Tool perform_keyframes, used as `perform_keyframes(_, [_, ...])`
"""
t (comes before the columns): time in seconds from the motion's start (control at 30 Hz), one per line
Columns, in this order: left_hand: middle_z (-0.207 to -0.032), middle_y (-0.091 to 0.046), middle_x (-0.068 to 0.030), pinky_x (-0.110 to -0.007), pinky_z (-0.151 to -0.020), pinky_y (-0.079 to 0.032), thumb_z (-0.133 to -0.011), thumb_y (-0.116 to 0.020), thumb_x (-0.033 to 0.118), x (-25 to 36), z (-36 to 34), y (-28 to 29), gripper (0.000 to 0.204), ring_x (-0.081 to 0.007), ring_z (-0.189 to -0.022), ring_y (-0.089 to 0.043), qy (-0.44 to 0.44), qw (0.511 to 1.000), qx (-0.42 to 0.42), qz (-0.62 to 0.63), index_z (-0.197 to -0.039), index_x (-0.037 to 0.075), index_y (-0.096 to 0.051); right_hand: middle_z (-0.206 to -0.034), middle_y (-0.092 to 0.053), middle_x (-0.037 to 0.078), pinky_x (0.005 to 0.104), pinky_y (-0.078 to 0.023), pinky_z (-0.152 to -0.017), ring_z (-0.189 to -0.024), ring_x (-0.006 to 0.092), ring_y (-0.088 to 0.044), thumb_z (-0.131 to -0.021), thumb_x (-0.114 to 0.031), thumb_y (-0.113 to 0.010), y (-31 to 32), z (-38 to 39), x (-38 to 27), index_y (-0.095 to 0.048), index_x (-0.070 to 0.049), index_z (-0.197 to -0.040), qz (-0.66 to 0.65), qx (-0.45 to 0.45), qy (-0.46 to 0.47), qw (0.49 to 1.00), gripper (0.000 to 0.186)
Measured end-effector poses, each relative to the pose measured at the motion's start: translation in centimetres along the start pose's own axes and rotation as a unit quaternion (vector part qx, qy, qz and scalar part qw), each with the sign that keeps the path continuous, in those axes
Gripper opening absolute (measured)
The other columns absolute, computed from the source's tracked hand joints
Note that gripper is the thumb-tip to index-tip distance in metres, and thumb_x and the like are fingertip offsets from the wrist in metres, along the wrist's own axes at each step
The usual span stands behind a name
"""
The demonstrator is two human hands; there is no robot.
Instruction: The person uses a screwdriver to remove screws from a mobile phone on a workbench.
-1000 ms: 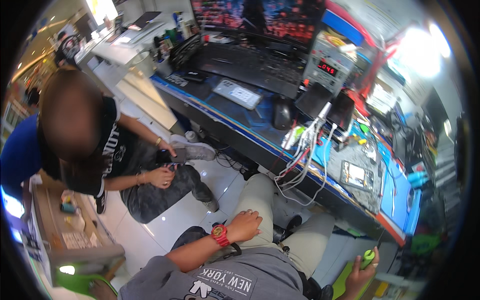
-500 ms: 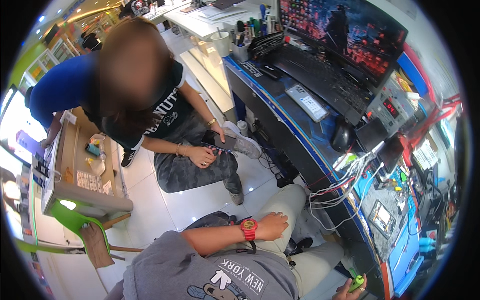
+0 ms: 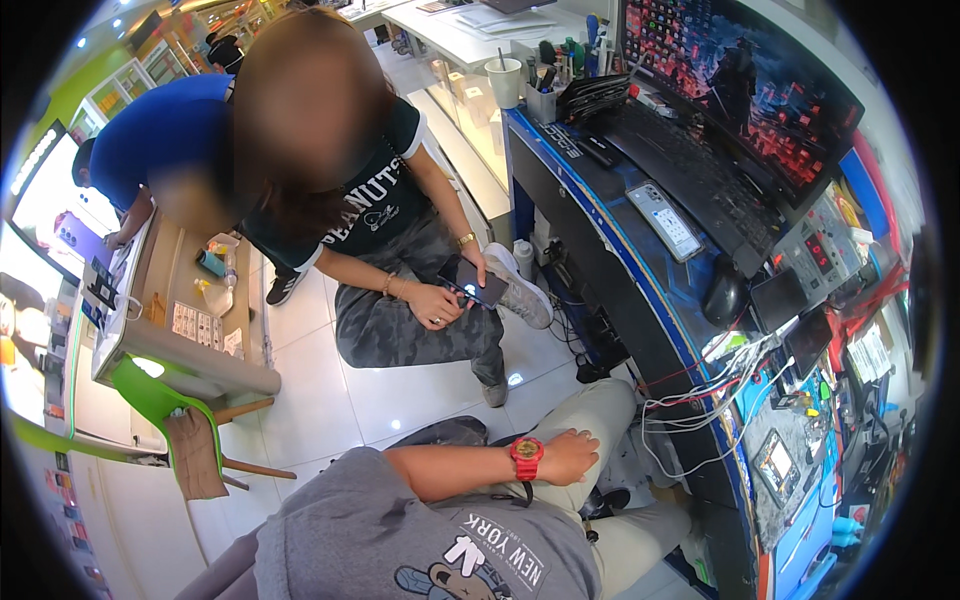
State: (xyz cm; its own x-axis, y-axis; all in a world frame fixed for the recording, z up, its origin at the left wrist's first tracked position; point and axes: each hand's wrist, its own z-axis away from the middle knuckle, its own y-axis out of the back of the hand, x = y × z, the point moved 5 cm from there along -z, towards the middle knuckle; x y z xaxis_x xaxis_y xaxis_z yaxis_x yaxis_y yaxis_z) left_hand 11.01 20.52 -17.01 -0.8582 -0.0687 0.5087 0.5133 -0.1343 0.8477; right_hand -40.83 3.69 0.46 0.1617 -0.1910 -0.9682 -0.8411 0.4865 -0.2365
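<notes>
My left hand (image 3: 570, 458) lies on my left thigh (image 3: 590, 415), fingers stretched out over the trouser leg and holding nothing. A red wristwatch (image 3: 527, 458) is on that wrist. My right hand is out of view. Facing me sits a person in a dark green T-shirt (image 3: 375, 215), both hands on a dark smartphone (image 3: 472, 282). On the workbench (image 3: 655, 318) to my right lies an opened phone (image 3: 776, 467) with its inside showing. Farther along the bench rests another smartphone (image 3: 665, 222), its screen lit.
White cables (image 3: 690, 410) hang over the bench edge. A mouse (image 3: 727, 298), a keyboard (image 3: 680, 165), a monitor (image 3: 745, 85) and a power supply (image 3: 815, 250) crowd the bench. At left stand a green chair (image 3: 185, 425) and a counter (image 3: 200, 370), where someone in blue (image 3: 165, 130) leans.
The view has shifted, so the scene sits farther right and the bench lower. My right hand, holding a green-handled tool before, has left the view. My left hand stays on the thigh.
</notes>
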Motion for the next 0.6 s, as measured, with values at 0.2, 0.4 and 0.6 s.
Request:
perform_keyframes(0.2, [-0.117,-0.062,-0.0156,-0.047,-0.097,-0.050,-0.088,-0.079,0.033,0.1,-0.3,-0.1,0.041,-0.0355,-0.118,-0.060,0.008,1.000,-0.015,-0.017,-0.109,0.000,-0.070,-0.082,-0.062,0.007,0.0375,-0.053,-0.057,-0.067,0.0228,-0.059,-0.105,-0.045,-0.058,-7.7,7.9,-2.8,-0.062,-0.010,-0.118,0.183,-0.148,-0.084,0.968,0.037])
perform_keyframes(0.4, [-0.120,-0.063,-0.0175,-0.049,-0.098,-0.051,-0.089,-0.078,0.034,0.5,-0.2,0.9,0.042,-0.0369,-0.119,-0.061,0.007,0.999,-0.037,-0.020,-0.109,-0.003,-0.070,-0.098,-0.061,0.009,0.0312,-0.047,-0.053,-0.066,0.0172,-0.056,-0.109,-0.038,-0.059,-10.0,9.3,-1.3,-0.053,-0.007,-0.140,0.250,-0.228,-0.007,0.941,0.045])
perform_keyframes(0.6, [-0.119,-0.063,-0.0172,-0.049,-0.098,-0.051,-0.090,-0.078,0.035,0.1,-0.2,0.2,0.044,-0.0369,-0.118,-0.060,0.002,0.999,-0.026,-0.032,-0.110,-0.003,-0.070,-0.109,-0.060,0.011,0.0354,-0.049,-0.058,-0.074,0.0225,-0.058,-0.109,-0.048,-0.053,-8.9,7.9,-2.5,-0.050,-0.006,-0.141,-0.039,-0.398,-0.064,0.914,0.053])
